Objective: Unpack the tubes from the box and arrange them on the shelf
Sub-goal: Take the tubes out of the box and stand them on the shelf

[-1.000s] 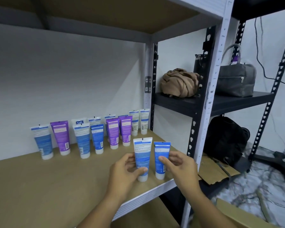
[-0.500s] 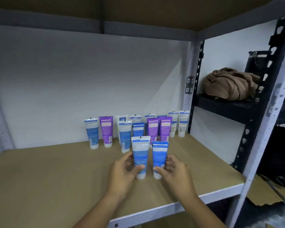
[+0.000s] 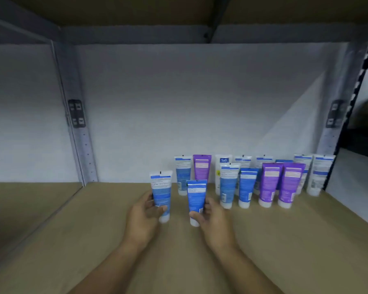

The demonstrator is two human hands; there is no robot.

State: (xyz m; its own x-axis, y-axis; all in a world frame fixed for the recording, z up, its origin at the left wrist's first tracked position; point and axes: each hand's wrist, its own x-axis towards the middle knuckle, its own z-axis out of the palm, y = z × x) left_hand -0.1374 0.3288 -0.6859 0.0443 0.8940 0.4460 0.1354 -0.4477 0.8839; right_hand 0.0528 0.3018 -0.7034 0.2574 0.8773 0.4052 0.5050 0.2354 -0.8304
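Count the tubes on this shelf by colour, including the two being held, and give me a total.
Purple tubes: 3
White-topped tubes: 8
Blue tubes: 3 (one mostly hidden behind the purple ones)
Total: 14

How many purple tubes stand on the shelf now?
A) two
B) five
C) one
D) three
D: one purple tube stands in the back row and two purple tubes stand side by side in the front row on the shelf; the others are blue or white.
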